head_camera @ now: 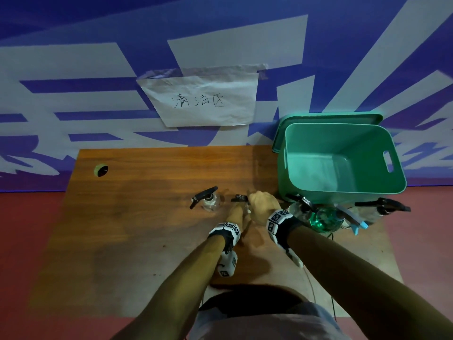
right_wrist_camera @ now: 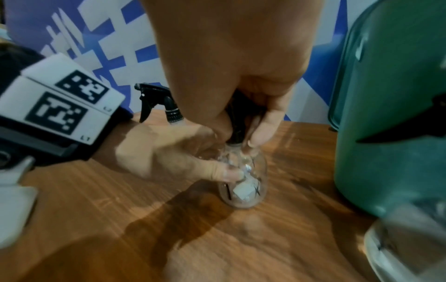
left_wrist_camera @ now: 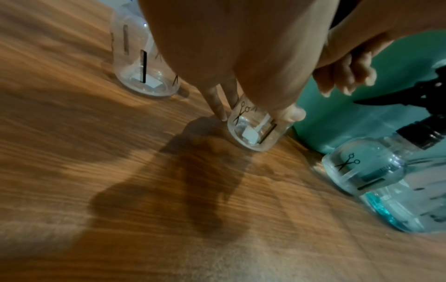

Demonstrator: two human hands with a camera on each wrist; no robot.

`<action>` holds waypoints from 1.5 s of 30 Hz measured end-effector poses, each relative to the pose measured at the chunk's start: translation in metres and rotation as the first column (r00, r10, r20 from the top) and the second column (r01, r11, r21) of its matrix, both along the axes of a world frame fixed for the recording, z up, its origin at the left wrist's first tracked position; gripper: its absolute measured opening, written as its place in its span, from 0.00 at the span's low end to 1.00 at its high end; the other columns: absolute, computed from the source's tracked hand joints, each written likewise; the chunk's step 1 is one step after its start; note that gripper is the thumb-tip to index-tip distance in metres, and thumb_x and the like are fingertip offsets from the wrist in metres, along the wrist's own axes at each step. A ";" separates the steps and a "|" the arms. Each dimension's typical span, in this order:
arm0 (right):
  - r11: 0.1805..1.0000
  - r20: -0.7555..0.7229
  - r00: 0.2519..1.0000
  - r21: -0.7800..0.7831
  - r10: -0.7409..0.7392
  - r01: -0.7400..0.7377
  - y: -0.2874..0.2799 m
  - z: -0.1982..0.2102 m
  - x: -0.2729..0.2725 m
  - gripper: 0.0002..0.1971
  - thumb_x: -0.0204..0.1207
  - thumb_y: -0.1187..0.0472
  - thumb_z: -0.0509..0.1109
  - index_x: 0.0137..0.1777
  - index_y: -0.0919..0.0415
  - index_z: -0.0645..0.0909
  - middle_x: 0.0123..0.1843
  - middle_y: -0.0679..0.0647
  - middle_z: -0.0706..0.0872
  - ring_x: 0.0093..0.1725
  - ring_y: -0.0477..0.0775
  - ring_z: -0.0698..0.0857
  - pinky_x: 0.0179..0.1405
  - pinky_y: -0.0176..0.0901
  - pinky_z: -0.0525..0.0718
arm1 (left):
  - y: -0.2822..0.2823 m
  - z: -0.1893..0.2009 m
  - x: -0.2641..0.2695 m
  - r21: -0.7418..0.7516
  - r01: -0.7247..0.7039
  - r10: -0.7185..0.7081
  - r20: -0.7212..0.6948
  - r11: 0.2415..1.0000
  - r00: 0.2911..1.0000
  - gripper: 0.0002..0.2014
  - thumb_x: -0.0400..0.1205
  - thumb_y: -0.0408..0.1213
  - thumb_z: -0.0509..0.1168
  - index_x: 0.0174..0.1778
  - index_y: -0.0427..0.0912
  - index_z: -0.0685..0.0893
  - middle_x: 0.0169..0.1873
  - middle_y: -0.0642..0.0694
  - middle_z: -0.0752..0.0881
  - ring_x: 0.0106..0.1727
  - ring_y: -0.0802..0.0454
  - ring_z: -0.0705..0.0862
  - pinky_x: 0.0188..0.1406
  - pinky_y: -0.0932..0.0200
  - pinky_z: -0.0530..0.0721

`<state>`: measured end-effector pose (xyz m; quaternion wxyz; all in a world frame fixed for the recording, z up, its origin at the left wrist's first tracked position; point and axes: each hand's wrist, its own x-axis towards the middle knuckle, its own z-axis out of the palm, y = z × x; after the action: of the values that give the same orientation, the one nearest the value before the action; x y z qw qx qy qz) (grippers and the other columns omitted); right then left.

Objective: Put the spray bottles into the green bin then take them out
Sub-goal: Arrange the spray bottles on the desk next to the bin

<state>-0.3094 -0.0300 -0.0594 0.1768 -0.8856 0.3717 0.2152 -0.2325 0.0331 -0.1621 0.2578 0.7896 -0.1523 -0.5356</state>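
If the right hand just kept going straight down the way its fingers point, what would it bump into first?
Probably nothing new: the right hand already grips the black sprayer top of the small clear spray bottle, which stands on the wooden table. Pushing down would just press that bottle against the table.

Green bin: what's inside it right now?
The green bin holds no spray bottles; its bare floor and far walls show in the head view. The inner face of its near wall is hidden by the rim.

Open wooden table [head_camera: 122, 229] lies left; three spray bottles [head_camera: 326, 217] crowd the green bin's [head_camera: 343, 192] near side.
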 end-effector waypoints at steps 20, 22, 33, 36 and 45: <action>0.997 0.157 0.985 0.000 -0.073 0.074 0.005 -0.022 -0.017 0.16 0.81 0.52 0.64 0.62 0.55 0.64 0.48 0.59 0.89 0.47 0.67 0.88 0.44 0.57 0.87 | 0.013 0.009 0.009 -0.037 0.289 -0.270 0.254 0.957 0.929 0.13 0.80 0.36 0.69 0.60 0.40 0.81 0.58 0.43 0.83 0.60 0.43 0.83 0.62 0.47 0.82; 0.997 0.114 0.991 0.020 -0.071 0.069 0.004 -0.021 -0.017 0.17 0.81 0.47 0.64 0.61 0.53 0.63 0.51 0.58 0.87 0.48 0.65 0.88 0.42 0.54 0.84 | 0.023 0.010 0.013 -0.046 0.406 -0.358 0.389 0.913 0.849 0.17 0.80 0.37 0.71 0.64 0.43 0.79 0.61 0.47 0.81 0.62 0.48 0.81 0.66 0.51 0.80; 0.962 0.191 0.959 -0.216 0.211 -0.169 0.001 0.019 0.050 0.36 0.75 0.46 0.75 0.78 0.54 0.63 0.73 0.57 0.72 0.70 0.61 0.73 0.68 0.58 0.73 | 0.106 0.000 0.090 0.103 0.162 -0.191 0.493 0.982 0.849 0.28 0.79 0.53 0.72 0.67 0.36 0.81 0.62 0.40 0.84 0.65 0.42 0.82 0.62 0.52 0.82; 0.943 0.189 0.932 -0.191 0.309 -0.274 0.019 0.022 0.081 0.33 0.73 0.50 0.76 0.75 0.53 0.66 0.70 0.55 0.74 0.69 0.60 0.73 0.68 0.55 0.73 | 0.106 -0.002 0.106 0.096 0.161 -0.187 0.432 0.982 0.882 0.51 0.74 0.56 0.75 0.84 0.36 0.54 0.79 0.38 0.69 0.78 0.38 0.72 0.74 0.46 0.75; 0.894 -0.058 0.917 -0.205 0.394 -0.397 0.044 0.008 0.114 0.30 0.80 0.54 0.67 0.81 0.56 0.63 0.76 0.60 0.73 0.75 0.64 0.70 0.74 0.60 0.65 | 0.089 -0.001 0.109 0.125 0.377 -0.392 0.428 0.918 0.814 0.47 0.77 0.62 0.66 0.85 0.41 0.53 0.86 0.39 0.54 0.86 0.40 0.56 0.84 0.44 0.58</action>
<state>-0.1959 0.0141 -0.0517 0.0308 -0.9547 0.2060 0.2123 -0.1235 0.1217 -0.1636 0.0890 0.8479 -0.3541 -0.3844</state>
